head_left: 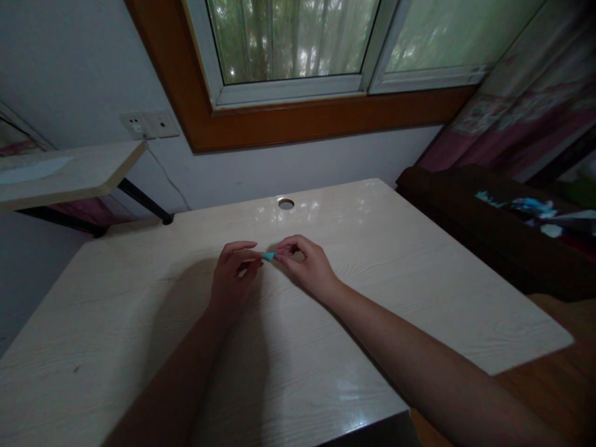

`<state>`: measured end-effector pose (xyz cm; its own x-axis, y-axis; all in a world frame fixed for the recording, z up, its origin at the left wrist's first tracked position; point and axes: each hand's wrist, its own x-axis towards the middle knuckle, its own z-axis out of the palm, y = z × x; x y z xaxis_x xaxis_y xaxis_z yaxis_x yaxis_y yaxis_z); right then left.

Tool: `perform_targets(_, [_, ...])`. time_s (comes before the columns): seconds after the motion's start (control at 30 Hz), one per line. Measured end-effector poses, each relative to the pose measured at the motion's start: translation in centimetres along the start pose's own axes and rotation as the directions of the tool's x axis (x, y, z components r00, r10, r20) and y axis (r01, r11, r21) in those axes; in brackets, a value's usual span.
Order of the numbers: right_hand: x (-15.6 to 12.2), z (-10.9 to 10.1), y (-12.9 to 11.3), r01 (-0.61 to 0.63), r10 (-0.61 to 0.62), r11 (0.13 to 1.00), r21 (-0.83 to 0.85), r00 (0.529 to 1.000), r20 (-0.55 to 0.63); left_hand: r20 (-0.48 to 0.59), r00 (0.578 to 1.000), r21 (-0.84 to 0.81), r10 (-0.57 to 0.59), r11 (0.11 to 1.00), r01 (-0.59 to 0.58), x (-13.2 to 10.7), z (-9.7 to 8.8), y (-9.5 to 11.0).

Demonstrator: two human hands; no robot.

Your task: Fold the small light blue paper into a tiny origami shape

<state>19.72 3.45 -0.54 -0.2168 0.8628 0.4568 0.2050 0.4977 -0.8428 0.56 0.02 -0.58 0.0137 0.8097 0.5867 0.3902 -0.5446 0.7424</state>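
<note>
Between my two hands, just above or on the pale wooden desk (372,267), is a small turquoise piece (268,256), too small to name more exactly. My left hand (235,270) pinches its left end between thumb and fingertips. From the other side, my right hand (307,264) pinches the right end, with thumb and index finger close together. The fingertips hide both ends of the piece. My left hand's shadow falls across the desk on its left.
A round cable hole (285,203) lies near the desk's back edge. At the left stands a raised shelf (69,174) on black legs, near a wall socket (149,125) with a white cable. A window (293,49) is behind. Dark furniture (456,230) with scattered items borders the right.
</note>
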Motion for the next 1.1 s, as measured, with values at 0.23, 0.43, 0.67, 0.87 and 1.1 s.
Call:
perform_targets(0.23, [0.04,0.05,0.00,-0.008,0.008,1.000,-0.021,1.000,0.001,0.041,0.995,-0.104,-0.090,0.990,0.094,-0.17,0.25,0.00])
perform_targets(0.43, [0.03,-0.04,-0.06,0.020,-0.018,0.998,-0.054,0.999,0.040,0.037,0.991,-0.105,-0.129,0.986,0.132,-0.04,0.23,-0.21])
perform_targets(0.67, [0.00,-0.07,-0.25,0.053,-0.047,0.994,-0.094,0.997,0.058,0.033,0.987,-0.075,-0.158,0.984,0.160,-0.09,0.28,-0.42])
perform_targets(0.87, [-0.07,0.10,-0.07,0.028,-0.024,0.998,-0.065,0.998,0.064,0.045,0.991,-0.033,-0.124,0.991,0.126,-0.06,0.16,-0.27])
perform_targets(1.1, [-0.13,0.27,0.21,0.003,-0.003,1.000,-0.003,0.999,0.053,0.045,0.993,0.032,-0.112,0.993,0.111,0.04,0.16,-0.25])
